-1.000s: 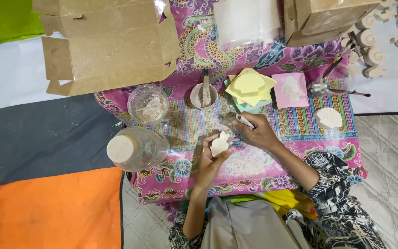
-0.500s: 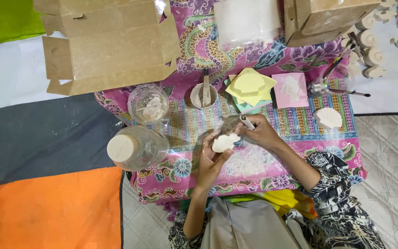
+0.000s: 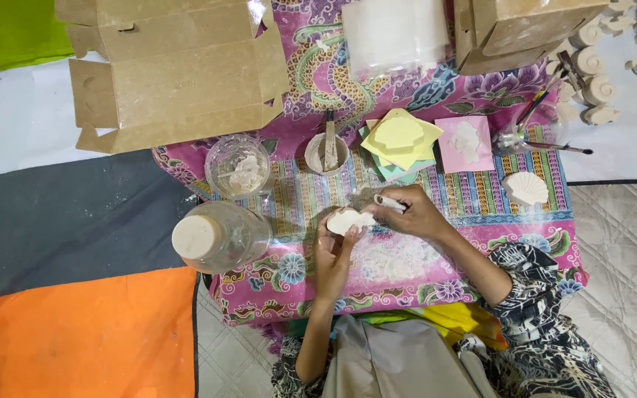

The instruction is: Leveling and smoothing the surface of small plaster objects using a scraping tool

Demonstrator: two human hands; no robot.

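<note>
My left hand (image 3: 331, 250) holds a small white plaster piece (image 3: 346, 220) up over the patterned pink cloth (image 3: 399, 258). My right hand (image 3: 416, 214) grips a short white stick-like tool (image 3: 388, 201) and presses its end against the piece. White dust lies on the cloth under my hands. A white shell-shaped cast (image 3: 526, 189) rests on the cloth to the right, apart from both hands.
A clear plastic jar with a cream lid (image 3: 219, 236) lies at the left. Behind are a clear cup of white bits (image 3: 239, 163), a small bowl with a stick (image 3: 327, 151), stacked yellow sheets (image 3: 399, 138), a pink mould (image 3: 464, 143), cardboard boxes (image 3: 175, 70) and several white casts (image 3: 591, 81).
My left hand has turned the white piece and shifted it slightly up and right. My right hand has brought the tool down onto it.
</note>
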